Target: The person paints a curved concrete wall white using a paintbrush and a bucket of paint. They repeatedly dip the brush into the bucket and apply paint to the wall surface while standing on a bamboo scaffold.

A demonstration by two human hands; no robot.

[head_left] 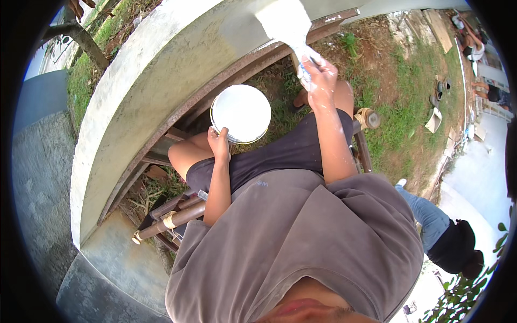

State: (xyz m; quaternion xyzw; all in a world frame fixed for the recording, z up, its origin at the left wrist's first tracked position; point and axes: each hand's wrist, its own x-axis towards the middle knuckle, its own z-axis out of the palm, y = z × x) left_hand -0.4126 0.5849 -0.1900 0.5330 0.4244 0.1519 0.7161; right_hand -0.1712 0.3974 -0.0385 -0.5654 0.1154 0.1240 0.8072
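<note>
My left hand [219, 145] grips the rim of a round white tub [241, 113] at its near-left side, thumb on top. White, apparently paint, fills the tub's round opening from this angle. In my right hand [322, 78] is the handle of a wide paintbrush [284, 22], its head coated in white. Paint spots mark that hand and forearm. The brush head overlaps the face of a low concrete wall [173, 76]; whether it touches cannot be told. Around the brush the wall is pale, while further left its face is yellowish and stained.
Below the wall runs a rusty metal beam [226, 82]. I sit on a chair with brown pole-like arms [190, 214]. Grass [404, 101] lies to the right, with shoes [439, 91] on it. A person in jeans [430, 218] stands behind; others are at the far right.
</note>
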